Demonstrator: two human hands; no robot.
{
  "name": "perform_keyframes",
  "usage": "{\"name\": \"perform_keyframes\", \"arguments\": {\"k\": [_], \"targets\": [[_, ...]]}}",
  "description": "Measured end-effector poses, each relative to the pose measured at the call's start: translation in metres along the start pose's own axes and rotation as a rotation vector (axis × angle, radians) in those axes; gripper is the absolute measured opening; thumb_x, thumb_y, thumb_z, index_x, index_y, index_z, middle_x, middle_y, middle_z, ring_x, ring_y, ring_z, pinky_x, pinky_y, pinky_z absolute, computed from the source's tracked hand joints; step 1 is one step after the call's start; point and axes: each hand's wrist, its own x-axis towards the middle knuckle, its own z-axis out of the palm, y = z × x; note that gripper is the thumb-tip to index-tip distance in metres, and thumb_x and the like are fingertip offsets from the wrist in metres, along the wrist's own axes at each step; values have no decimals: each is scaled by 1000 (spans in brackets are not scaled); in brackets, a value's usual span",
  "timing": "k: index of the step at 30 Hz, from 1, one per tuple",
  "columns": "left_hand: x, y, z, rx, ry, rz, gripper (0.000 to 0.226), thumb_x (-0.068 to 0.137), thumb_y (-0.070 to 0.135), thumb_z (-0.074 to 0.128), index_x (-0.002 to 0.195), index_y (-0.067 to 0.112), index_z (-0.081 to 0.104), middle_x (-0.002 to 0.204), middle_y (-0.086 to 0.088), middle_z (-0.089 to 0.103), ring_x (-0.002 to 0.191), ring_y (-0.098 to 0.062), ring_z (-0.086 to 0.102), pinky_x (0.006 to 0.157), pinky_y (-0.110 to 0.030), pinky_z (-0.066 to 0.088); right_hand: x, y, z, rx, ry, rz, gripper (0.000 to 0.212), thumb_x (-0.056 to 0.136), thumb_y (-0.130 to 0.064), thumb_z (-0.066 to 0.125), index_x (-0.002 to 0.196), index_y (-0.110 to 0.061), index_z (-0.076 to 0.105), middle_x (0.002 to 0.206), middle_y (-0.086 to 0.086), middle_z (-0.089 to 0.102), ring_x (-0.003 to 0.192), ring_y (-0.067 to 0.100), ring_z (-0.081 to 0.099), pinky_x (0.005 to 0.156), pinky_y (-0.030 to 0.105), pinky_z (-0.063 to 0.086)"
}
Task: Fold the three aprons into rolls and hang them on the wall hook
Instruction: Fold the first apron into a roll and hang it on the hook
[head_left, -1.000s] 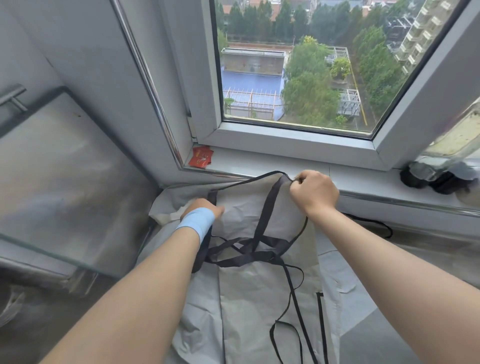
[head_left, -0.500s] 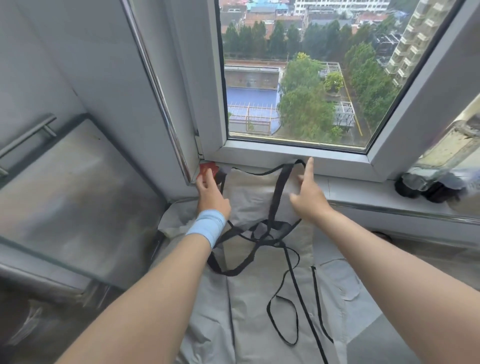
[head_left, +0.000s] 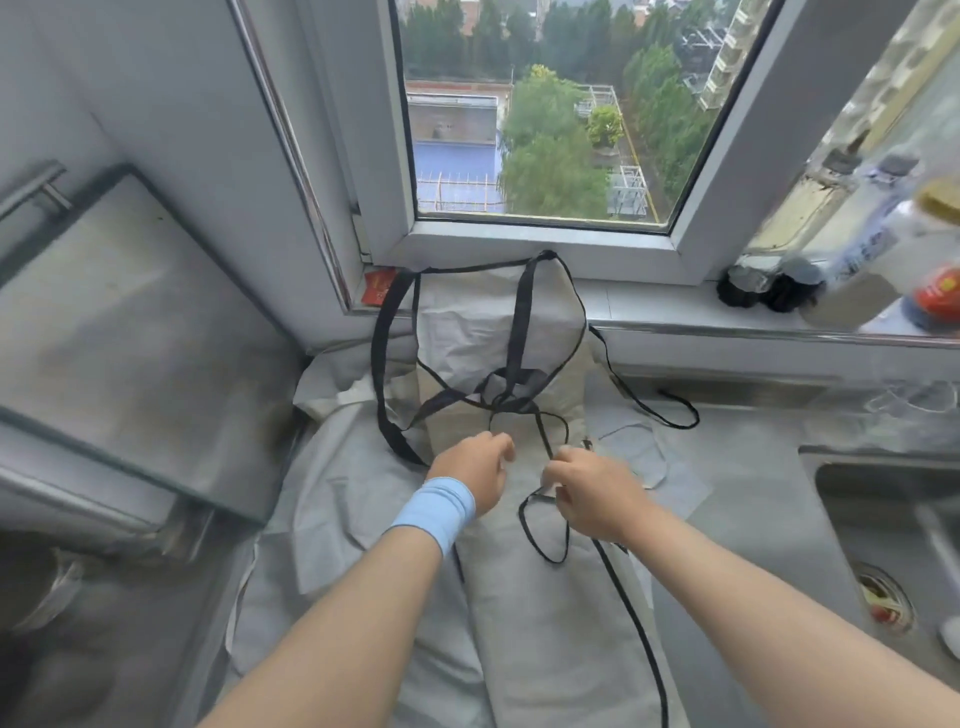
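Note:
A pale grey apron (head_left: 498, 332) folded into a long narrow strip lies on the counter, its top end up on the window sill. Black straps (head_left: 519, 322) cross over it and tangle near the middle. More grey apron cloth (head_left: 332, 499) lies spread beneath it. My left hand (head_left: 475, 467), with a light blue wristband, hovers over the strip with curled fingers, and whether it pinches a strap is unclear. My right hand (head_left: 587, 488) is closed on a thin black tie string (head_left: 540, 540) that loops below it.
A steel stove cover (head_left: 130, 332) slopes at the left. A sink (head_left: 893, 525) with a drain sits at the right. Bottles (head_left: 872, 249) and dark round objects (head_left: 763, 286) stand on the sill at the right, a red packet (head_left: 376, 288) at the left corner.
Both hands have pulled back from the apron's top edge at the sill to its middle. The right hand now grips a thin tie string. The apron top stays on the sill.

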Motion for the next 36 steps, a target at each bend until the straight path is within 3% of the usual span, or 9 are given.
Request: {"name": "perform_keyframes", "arguments": {"k": [5, 10, 14, 17, 20, 25, 31, 33, 36], "targets": [[-33, 9, 50, 94, -264, -39, 28, 92, 30, 51, 120, 34, 54, 121, 4, 54, 111, -23, 56, 92, -35, 48, -60, -1, 35, 16, -207, 32, 36, 82, -27, 53, 117, -30, 62, 120, -5, 54, 113, 22, 54, 84, 32, 44], [-74, 18, 91, 246, -241, -11, 41, 82, 42, 61, 122, 33, 56, 128, -1, 44, 121, -24, 43, 101, -37, 39, -95, -7, 61, -194, -327, 33, 67, 84, -34, 57, 147, -24, 37, 159, 13, 23, 147, 32, 22, 115, 48, 24], [-103, 26, 112, 318, -142, -29, 50, 82, 35, 62, 130, 32, 50, 140, 0, 38, 129, -25, 36, 105, -37, 32, -125, -8, 68, -236, -146, -158, 49, 71, -28, 68, 118, -21, 61, 132, 14, 56, 118, 35, 57, 89, 46, 51], [-128, 44, 122, 245, -95, -2, 33, 88, 23, 53, 120, 32, 56, 126, 1, 47, 119, -23, 45, 94, -33, 38, -165, -10, 64, -56, -41, -339, 30, 78, -42, 58, 101, -22, 60, 104, 4, 54, 85, 27, 60, 67, 36, 51], [-157, 68, 136, 169, -157, 12, 20, 88, 25, 52, 106, 29, 60, 111, 2, 54, 106, -24, 55, 78, -28, 38, -199, -12, 63, -82, -274, -335, 73, 67, -69, 55, 127, -27, 46, 118, 2, 46, 103, 23, 48, 87, 36, 44], [-201, 87, 165, 230, -251, 15, 45, 70, 54, 67, 105, 29, 54, 117, 2, 42, 115, -21, 40, 93, -36, 45, -240, -8, 71, -256, -404, -399, 115, 58, -68, 66, 149, -34, 6, 156, 14, 18, 140, 33, 19, 113, 46, 27], [-229, 95, 178, 382, -273, 41, 86, 51, 62, 76, 121, 28, 39, 132, -1, 32, 118, -25, 34, 98, -37, 39, -262, -2, 81, -89, -359, -346, 58, 74, -45, 71, 121, -23, 45, 158, 10, 18, 148, 28, 12, 118, 39, 18], [-233, 99, 181, 391, -271, 33, 74, 59, 45, 77, 119, 26, 38, 130, -1, 33, 116, -25, 35, 96, -36, 42, -265, -3, 78, 13, -347, -288, 38, 82, -36, 67, 115, -22, 55, 155, 3, 27, 143, 25, 26, 112, 37, 31], [-239, 105, 176, 281, -257, -25, 46, 76, 26, 66, 118, 22, 46, 133, -1, 36, 122, -25, 37, 96, -35, 43, -263, -5, 66, 21, -307, -240, 17, 89, -25, 55, 101, -19, 64, 131, -5, 53, 116, 21, 55, 80, 35, 48]]}}
